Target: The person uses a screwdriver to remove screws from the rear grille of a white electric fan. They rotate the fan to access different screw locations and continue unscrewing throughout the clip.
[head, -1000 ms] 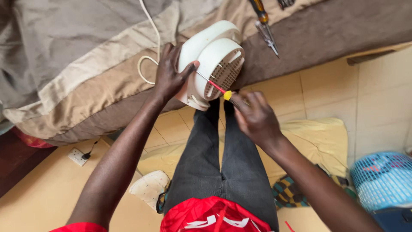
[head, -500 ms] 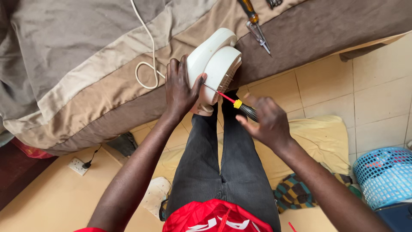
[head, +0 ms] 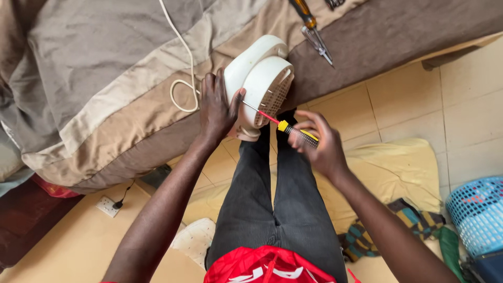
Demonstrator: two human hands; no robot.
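My left hand [head: 217, 107] grips the side of a white plastic fan heater [head: 259, 78] that rests against the bed edge above my outstretched legs. Its grille faces right. My right hand [head: 317, 141] holds a screwdriver [head: 285, 127] with a black and yellow handle and a red shaft; its metal tip touches the heater housing just beside my left thumb. A white cord [head: 181, 63] runs from the heater up across the bedding.
A brown and beige bed cover [head: 105, 78] fills the top. Another screwdriver [head: 304, 13] and pliers [head: 317, 44] lie on it. A wall socket [head: 109, 206] sits on the floor at left, a yellow cloth [head: 390, 170] and a blue basket [head: 479, 209] at right.
The heater has turned slightly so more of the grille shows. My right hand has closed tighter round the screwdriver handle and shifted a little left.
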